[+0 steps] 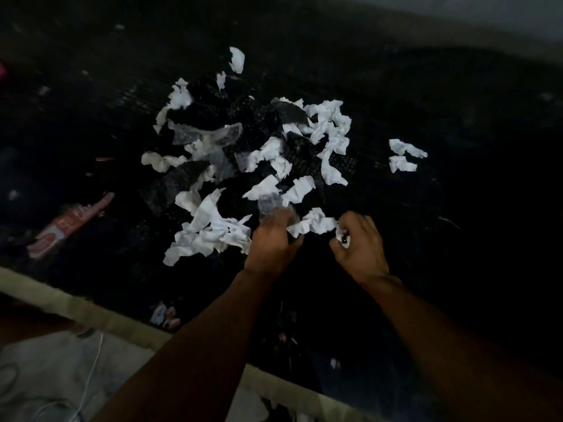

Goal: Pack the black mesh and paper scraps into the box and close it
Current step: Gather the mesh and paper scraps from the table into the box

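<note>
A loose pile of white paper scraps (213, 229) mixed with pieces of black mesh (240, 117) lies on a dark surface. My left hand (271, 242) is at the pile's near edge, its fingers curled around a scrap and some mesh (300, 228). My right hand (361, 245) is just to the right and pinches a small crumpled paper scrap (342, 237). Two more scraps (402, 156) lie apart at the right. No box is in view.
A red and white wrapper (70, 223) lies at the left. Small printed bits (166, 315) sit near the surface's pale front edge (100, 315). Below that edge is a grey floor with a thin white cable (91, 376).
</note>
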Demonstrator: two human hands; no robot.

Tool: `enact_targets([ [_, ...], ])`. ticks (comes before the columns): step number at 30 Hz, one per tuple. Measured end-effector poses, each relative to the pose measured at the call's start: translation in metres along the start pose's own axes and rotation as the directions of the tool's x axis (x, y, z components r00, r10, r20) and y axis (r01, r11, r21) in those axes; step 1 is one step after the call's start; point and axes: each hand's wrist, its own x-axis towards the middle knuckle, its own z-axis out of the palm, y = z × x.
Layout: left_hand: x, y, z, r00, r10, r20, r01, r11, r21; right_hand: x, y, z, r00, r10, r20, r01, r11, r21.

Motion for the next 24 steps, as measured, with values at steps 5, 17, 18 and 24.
enact_targets([
  [5, -0.006, -0.003, -0.011, 0.993, 0.084, -0.085, -0.075, 0.992, 0.099, 0.0, -0.008, -0.014, 0.994, 0.108, -0.001, -0.108, 0.994, -0.022],
  [17, -0.02, 0.013, -0.055, 0.904, 0.046, -0.425, -0.044, 0.999, 0.017, 0.015, -0.048, -0.01, 0.998, -0.041, -0.038, 0.038, 0.995, -0.088],
  [18, -0.025, 0.004, -0.052, 0.93, 0.083, -0.358, -0.06, 0.996, 0.073, 0.015, -0.047, -0.005, 0.998, -0.059, 0.006, 0.059, 0.992, -0.109],
  [24, -0.039, -0.034, -0.028, 0.986, -0.049, -0.161, 0.102, 0.936, 0.338, 0.009, -0.039, 0.016, 0.969, -0.157, 0.189, 0.191, 0.966, -0.174],
])
